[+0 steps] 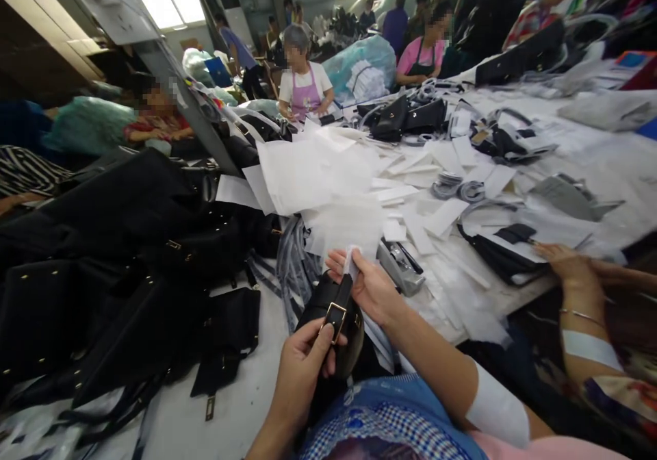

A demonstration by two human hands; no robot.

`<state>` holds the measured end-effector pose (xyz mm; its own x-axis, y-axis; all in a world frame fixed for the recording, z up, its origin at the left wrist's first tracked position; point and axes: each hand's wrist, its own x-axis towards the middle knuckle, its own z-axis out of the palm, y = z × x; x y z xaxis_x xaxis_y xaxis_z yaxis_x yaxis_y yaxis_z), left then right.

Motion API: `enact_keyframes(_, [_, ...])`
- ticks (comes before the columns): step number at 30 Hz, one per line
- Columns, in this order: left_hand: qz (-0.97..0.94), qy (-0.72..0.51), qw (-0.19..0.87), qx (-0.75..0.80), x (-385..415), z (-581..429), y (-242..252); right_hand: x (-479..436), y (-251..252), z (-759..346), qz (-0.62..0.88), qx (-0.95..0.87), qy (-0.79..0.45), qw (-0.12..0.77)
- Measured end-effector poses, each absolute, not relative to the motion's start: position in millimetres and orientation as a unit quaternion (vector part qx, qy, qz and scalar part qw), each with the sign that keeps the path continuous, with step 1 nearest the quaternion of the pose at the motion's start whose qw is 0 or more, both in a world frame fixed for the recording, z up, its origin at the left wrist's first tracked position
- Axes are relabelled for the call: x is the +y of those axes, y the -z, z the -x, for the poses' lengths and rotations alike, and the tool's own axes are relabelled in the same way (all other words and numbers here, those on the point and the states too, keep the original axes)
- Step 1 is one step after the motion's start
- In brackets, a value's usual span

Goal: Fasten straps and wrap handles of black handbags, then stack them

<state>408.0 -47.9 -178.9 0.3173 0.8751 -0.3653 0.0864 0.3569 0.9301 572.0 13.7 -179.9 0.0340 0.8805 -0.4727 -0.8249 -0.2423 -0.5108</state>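
My left hand (304, 371) is closed around a black bag strap (336, 313) with a gold buckle, the thumb pressing near the buckle. My right hand (365, 283) pinches a small piece of white paper (352, 260) at the upper end of the strap. The strap belongs to a black bag (354, 340) resting in front of my blue apron (390, 415).
A heap of black bags (128, 275) fills the left of the white table (241, 391). White paper sheets (318, 172) and grey straps (295, 268) lie ahead, with a stapler-like tool (403, 265). Another person's arm (575, 289) reaches in at right. Several workers sit at the far side.
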Motion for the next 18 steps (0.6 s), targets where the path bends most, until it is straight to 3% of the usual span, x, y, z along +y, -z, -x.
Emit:
enact_keyframes(5, [-0.477, -0.323, 0.647, 0.499, -49.8, -411.0, 182.8, -24.5, 169.8, -572.5, 0.359, -0.125, -0.744, 0.550])
enact_keyframes(18, [-0.495, -0.322, 0.587, 0.553, -56.5, -419.0, 176.0, -51.0, 166.5, -564.6, 0.359, -0.119, -0.738, 0.559])
